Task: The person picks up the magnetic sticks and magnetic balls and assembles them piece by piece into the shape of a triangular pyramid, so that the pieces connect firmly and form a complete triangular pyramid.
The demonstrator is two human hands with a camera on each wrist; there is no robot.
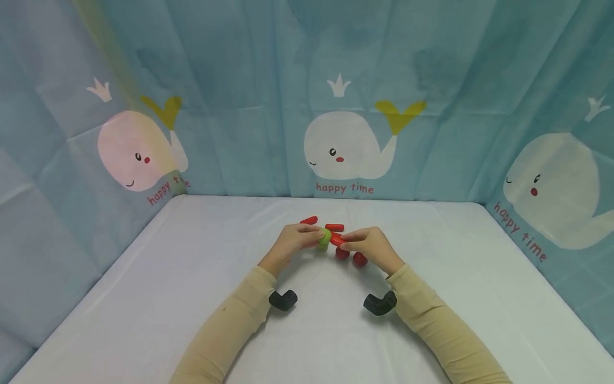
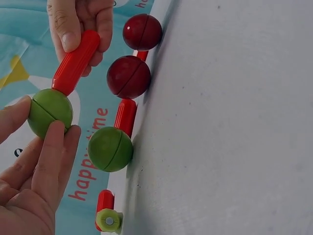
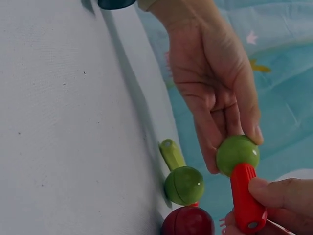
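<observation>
My left hand (image 1: 298,240) pinches a green ball (image 2: 49,112) with a seam around it, between thumb and fingertips. A red ridged handle (image 3: 245,196) is gripped by the thumb and fingers of my right hand (image 1: 374,246). The handle's far end meets the ball, so the two line up like a maraca, held above the table. Below them lie a second green ball (image 2: 110,149) and two dark red balls, one (image 1: 342,253) under the right fingers and the other (image 1: 360,260) nearer the right wrist.
Two loose red handles, one at left (image 1: 309,220) and one at right (image 1: 334,227), lie behind the hands. A light green handle (image 3: 171,154) rests beside the lower green ball. Black devices sit at the left wrist (image 1: 283,300) and right wrist (image 1: 380,303). A whale-print curtain (image 1: 230,149) borders the white table (image 1: 326,341).
</observation>
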